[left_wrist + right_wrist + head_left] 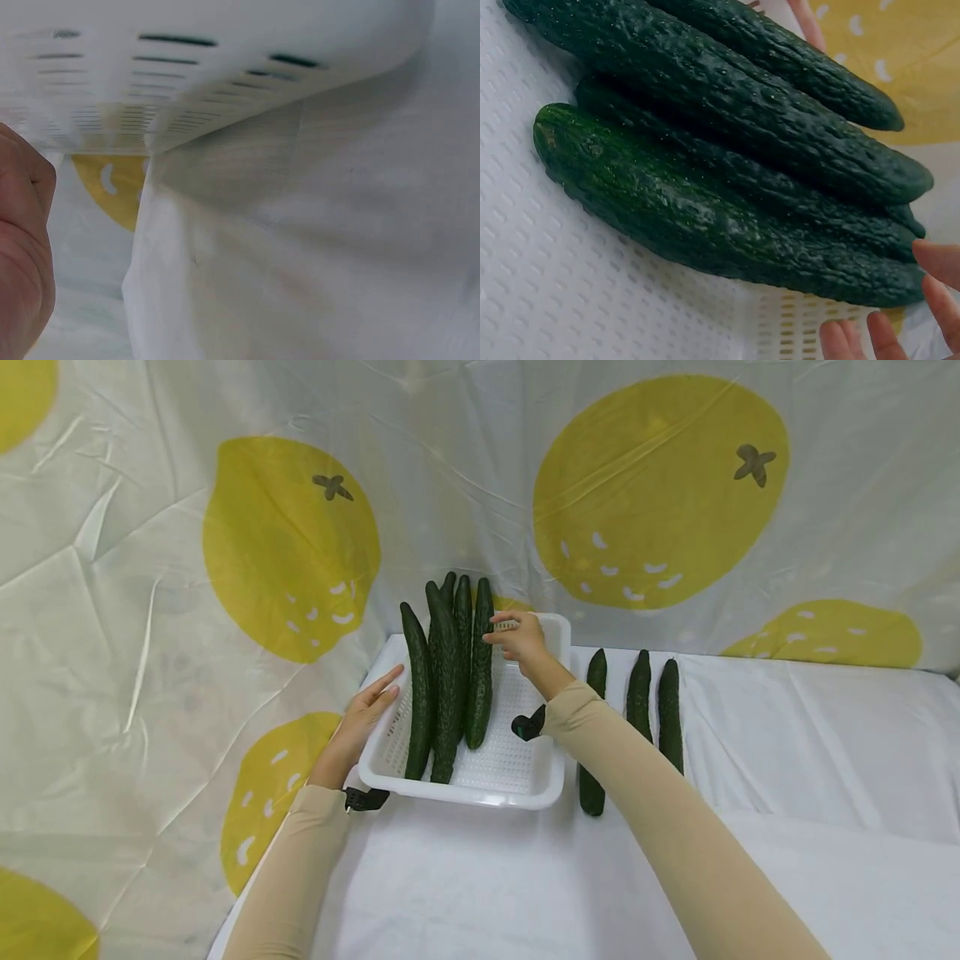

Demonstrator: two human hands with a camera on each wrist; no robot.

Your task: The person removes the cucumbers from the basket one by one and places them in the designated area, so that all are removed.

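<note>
**Five cucumbers standing aslant in a white basket**

In the head view, the basket is sitting at the middle of a white-covered table, and the five cucumbers are bunching toward its left side, their upper ends rising above the far rim. The left hand is lying along the basket's left side, its fingers stretching forward against the outer wall and its thumb lying near the rim. The right hand is hovering over the basket's far right part with its fingers loosely spreading, just beside the top of the rightmost cucumber, and is gripping nothing. Three more cucumbers are lying on the table to the right of the basket, and the right sleeve is partly covering them. Behind everything, a pale cloth is showing big yellow lemon prints.

In the left wrist view, the basket's slotted outer wall is filling the top and casting a shadow on the white covering below. Part of the left hand is appearing at the left edge; its fingertips are not showing.

In the right wrist view, the cucumbers are lying close together against one another, with bumpy, dark green skins glistening. The right hand's parted fingertips are showing near the end of the lowest one; whether any is touching it, I cannot tell.
</note>
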